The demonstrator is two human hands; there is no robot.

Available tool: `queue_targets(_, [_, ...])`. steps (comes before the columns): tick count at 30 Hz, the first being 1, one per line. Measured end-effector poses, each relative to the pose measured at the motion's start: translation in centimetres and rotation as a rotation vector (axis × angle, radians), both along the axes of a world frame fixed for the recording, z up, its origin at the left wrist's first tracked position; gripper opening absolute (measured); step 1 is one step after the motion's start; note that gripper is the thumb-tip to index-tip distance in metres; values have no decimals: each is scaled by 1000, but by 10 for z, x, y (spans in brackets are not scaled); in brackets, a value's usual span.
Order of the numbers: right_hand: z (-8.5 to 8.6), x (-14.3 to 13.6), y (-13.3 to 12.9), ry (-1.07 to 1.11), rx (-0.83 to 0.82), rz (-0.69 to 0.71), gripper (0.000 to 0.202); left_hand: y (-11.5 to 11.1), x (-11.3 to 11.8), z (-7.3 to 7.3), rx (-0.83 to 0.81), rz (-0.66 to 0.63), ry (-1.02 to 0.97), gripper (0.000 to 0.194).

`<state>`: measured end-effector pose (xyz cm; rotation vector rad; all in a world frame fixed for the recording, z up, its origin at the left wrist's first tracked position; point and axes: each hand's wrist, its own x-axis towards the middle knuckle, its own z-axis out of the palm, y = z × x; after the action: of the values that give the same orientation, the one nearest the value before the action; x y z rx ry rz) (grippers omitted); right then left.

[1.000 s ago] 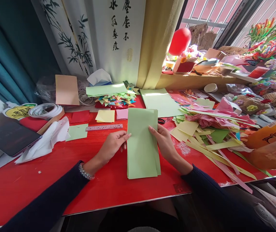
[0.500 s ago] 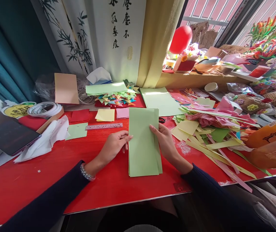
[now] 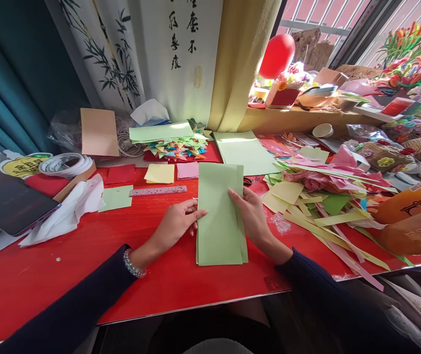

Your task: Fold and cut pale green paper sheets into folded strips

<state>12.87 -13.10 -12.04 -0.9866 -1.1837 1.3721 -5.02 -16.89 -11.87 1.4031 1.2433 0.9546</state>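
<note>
Layered sheets of light green paper (image 3: 219,221) stand upright between my two hands, just above the red table (image 3: 158,290). Their long edges do not line up fully; a strip of a back sheet shows at the right. My left hand (image 3: 181,220) pinches the left edge, thumb on the front and fingers behind. On the right edge, my right hand (image 3: 251,215) grips the sheets the same way. Behind the paper, the black handle of scissors (image 3: 247,181) peeks out at the right. A patterned ruler (image 3: 158,191) lies beyond my left hand.
Paper strips and scraps (image 3: 317,206) are heaped at the right, beside an orange bag (image 3: 412,206). At the back sit small folded paper pieces (image 3: 177,147) and a large green sheet (image 3: 247,152). A dark laptop-like slab (image 3: 14,206) and tape rolls (image 3: 66,165) occupy the left.
My left thumb has slid slightly inward over the paper's left edge. The right hand keeps its grip, and the view has shifted a little.
</note>
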Motion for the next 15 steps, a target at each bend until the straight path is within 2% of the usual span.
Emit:
queue_targets(5, [1,0,2,12,-1,-6,30,-3,2,2,-9,-8,61,20])
queue_targets(10, [6,6,3,13,-25,117,31,-2,-3,6,-1,36,70,21])
queue_targets(15, [8,13,4,-47,-80,229,31,3,-8,3,14,82,25,24])
